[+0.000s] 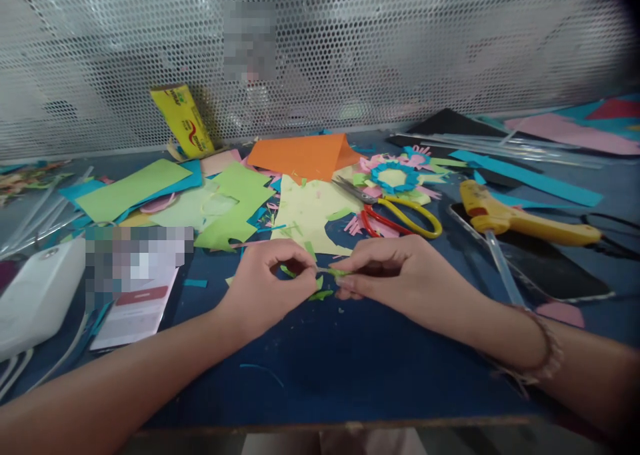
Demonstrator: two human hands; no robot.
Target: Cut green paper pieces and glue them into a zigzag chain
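My left hand and my right hand meet low over the blue table, fingertips close together. Both pinch a small green paper piece, with a thin pale strip running between the fingertips. Much of it is covered by the fingers, so its full shape is hidden. A loose green scrap lies just under the hands. Right behind them is a pale yellow sheet with curved cuts. Scissors with red and yellow handles rest on paper scraps beyond my right hand.
A yellow glue gun lies over a dark phone at right. At left are a lit phone and a white device with cables. An orange sheet, a yellow packet and a blue paper ring lie behind, before a perforated metal screen.
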